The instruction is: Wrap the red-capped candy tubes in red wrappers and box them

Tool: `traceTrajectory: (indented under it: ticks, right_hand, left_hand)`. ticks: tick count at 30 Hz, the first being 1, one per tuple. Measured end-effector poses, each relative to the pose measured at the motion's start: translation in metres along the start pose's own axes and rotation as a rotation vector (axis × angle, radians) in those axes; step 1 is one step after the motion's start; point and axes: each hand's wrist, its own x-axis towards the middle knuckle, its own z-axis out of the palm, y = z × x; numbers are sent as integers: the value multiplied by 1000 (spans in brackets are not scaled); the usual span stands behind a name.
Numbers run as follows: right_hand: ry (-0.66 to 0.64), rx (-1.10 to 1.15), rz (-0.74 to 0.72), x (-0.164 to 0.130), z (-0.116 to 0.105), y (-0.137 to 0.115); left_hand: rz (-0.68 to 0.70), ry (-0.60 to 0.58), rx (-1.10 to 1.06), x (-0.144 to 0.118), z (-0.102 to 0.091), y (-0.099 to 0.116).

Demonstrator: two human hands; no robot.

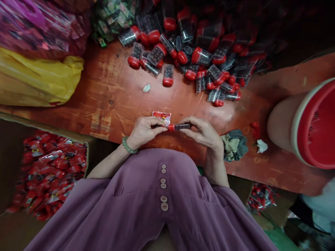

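Observation:
Near the table's front edge, a small clear container (179,127) with a red band and dark contents lies sideways between my two hands. My left hand (143,131), a green bead bracelet at its wrist, pinches the left end between thumb and fingers. Thumb and fingers of my right hand (202,131) are closed on the right end. Fingers hide both tips of the container. Just behind my left fingertips is a red and white printed packet (161,116), partly covered by them. Farther back lies a pile of clear, red-capped containers (201,55) holding dark balls.
Left on the wooden table (104,94) are a yellow bag (39,78) and a pink bag (60,31); green packets (115,17) lie behind. At right stand a red-rimmed bucket (285,122) and a crumpled cloth (235,144). A cardboard box (90,148) of red packets sits lower left.

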Motion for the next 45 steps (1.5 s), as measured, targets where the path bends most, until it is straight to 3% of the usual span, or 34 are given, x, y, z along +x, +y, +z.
traceTrajectory:
  ticks: [8,16,22,27,31,34,39,42,45]
  right_hand:
    - [-221,-19,25,16,-2,-4]
    - [-319,80,-148,29,7,-4]
    - [-213,110,-153,31,19,-5]
    - [-29,369,23,26,38,-8]
    - [93,594,123,25,57,-11]
    - [158,624,157,29,69,-13]
    - [209,590,137,34,75,-17]
    - [139,570,146,29,72,-16]
    - [157,552,153,23,71,-12]
  left_hand:
    - [-197,-219,-242,-3,0,-6]
    - [-156,-187,-301,-3,-6,-2]
    - [-154,-178,-303,7,-24,10]
    - [-176,53,-504,1,-42,7]
    - [-161,31,-776,-12,-26,3]
    - [-216,99,-858,-14,-6,5]
    - [-269,276,-843,-6,7,8]
    - [-226,278,-785,-4,6,6]
    - [-198,262,-732,-3,8,5]
